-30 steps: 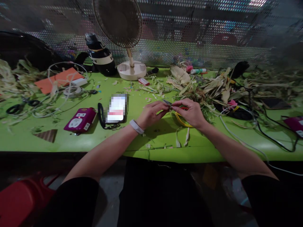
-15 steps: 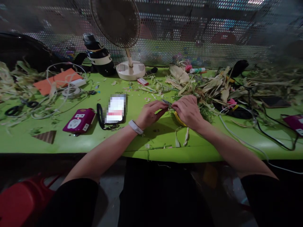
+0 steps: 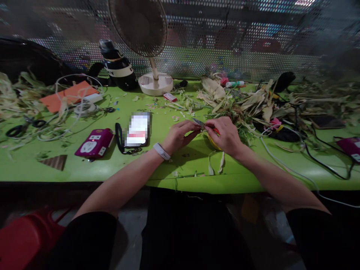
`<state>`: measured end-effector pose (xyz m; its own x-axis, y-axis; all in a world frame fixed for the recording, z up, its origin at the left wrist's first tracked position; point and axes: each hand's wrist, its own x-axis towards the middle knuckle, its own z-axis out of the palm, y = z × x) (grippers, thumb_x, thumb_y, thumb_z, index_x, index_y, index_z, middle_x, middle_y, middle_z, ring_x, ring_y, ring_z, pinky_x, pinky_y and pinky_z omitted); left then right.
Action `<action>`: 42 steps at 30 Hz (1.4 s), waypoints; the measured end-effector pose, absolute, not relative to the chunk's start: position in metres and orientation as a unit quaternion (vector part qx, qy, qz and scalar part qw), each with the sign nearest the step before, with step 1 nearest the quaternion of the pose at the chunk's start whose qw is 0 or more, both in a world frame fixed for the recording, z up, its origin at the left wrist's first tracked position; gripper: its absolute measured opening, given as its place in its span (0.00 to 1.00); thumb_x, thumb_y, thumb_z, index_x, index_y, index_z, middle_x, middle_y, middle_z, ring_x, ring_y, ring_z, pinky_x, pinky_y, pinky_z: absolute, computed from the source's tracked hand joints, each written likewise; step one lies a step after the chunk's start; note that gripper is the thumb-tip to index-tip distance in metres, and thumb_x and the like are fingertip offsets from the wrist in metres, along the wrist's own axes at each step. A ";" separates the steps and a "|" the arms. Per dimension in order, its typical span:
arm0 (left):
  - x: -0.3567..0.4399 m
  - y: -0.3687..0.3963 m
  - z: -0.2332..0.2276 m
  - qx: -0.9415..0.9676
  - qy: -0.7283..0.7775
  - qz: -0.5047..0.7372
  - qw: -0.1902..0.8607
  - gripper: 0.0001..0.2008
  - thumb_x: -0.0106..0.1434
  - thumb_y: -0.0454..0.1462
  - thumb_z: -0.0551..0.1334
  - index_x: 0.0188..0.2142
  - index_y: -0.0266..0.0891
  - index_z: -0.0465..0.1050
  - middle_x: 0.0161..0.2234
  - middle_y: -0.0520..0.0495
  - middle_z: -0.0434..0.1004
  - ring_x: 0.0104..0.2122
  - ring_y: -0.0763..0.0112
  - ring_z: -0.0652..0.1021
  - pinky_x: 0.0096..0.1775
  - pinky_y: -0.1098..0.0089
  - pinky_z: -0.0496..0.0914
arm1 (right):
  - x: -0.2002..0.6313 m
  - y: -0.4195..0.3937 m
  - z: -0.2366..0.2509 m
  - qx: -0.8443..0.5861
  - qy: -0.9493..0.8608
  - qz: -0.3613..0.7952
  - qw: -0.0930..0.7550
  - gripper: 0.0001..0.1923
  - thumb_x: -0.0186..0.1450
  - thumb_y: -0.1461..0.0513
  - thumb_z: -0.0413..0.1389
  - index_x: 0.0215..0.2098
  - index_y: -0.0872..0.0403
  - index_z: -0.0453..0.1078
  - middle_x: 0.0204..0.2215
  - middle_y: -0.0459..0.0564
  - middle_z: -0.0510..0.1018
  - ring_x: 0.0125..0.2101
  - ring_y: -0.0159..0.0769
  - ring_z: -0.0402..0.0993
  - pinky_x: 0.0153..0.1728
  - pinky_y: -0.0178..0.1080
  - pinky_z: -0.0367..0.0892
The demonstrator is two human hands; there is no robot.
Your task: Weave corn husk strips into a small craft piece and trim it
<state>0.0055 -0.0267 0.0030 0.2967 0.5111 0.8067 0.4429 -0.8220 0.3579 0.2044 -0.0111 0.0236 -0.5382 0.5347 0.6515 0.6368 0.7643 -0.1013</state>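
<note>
We pinch a small strip between both hands at the middle of the frame.

Our left hand and right hand meet fingertip to fingertip, both closed narrowly on a thin greyish strip with a red bit at its right end. They sit above the green table, just left of the husk pile. A phone lies left of centre.

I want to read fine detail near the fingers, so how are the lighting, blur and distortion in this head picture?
Head view: wide-angle, table edge bows; fan and backdrop dim, soft; phone screen pixelated; left hand and right hand lit evenly, the small strip between them unclear.
</note>
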 end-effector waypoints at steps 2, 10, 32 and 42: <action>0.006 -0.026 0.003 0.806 0.295 0.512 0.033 0.02 0.62 0.32 0.63 0.35 0.35 0.74 0.36 0.43 0.81 0.35 0.74 0.81 0.38 0.73 0.75 | 0.205 -0.010 0.023 -0.327 -0.880 -0.060 0.339 0.12 0.69 0.59 0.50 0.43 0.53 0.74 0.33 0.52 0.81 0.35 0.39 0.73 0.39 0.42 0.62; 0.006 -0.025 0.001 0.802 0.311 0.509 0.031 0.02 0.62 0.32 0.63 0.34 0.35 0.74 0.36 0.43 0.81 0.35 0.74 0.81 0.38 0.72 0.76 | 0.207 -0.010 0.027 -0.310 -0.899 -0.077 0.299 0.16 0.71 0.62 0.45 0.44 0.54 0.75 0.37 0.54 0.81 0.37 0.40 0.73 0.41 0.43 0.61; 0.003 -0.024 0.001 0.806 0.288 0.514 0.048 0.02 0.62 0.32 0.63 0.36 0.37 0.74 0.39 0.42 0.81 0.40 0.72 0.80 0.42 0.69 0.76 | 0.205 -0.002 0.038 -0.346 -0.808 0.374 0.296 0.08 0.65 0.58 0.51 0.36 0.54 0.67 0.33 0.50 0.74 0.34 0.35 0.68 0.38 0.38 0.64; 0.006 -0.031 0.005 0.788 0.316 0.497 0.178 0.06 0.60 0.37 0.64 0.29 0.37 0.76 0.35 0.43 0.80 0.35 0.70 0.79 0.39 0.67 0.74 | 0.202 0.002 0.024 -0.367 -0.794 0.404 0.266 0.09 0.63 0.58 0.52 0.36 0.56 0.68 0.32 0.48 0.75 0.35 0.34 0.69 0.40 0.39 0.65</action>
<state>0.0061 -0.0308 0.0053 0.3059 0.6749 0.6715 0.3198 -0.7372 0.5952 0.2016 0.0024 0.0236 -0.5884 0.7987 0.1259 0.3683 0.4034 -0.8376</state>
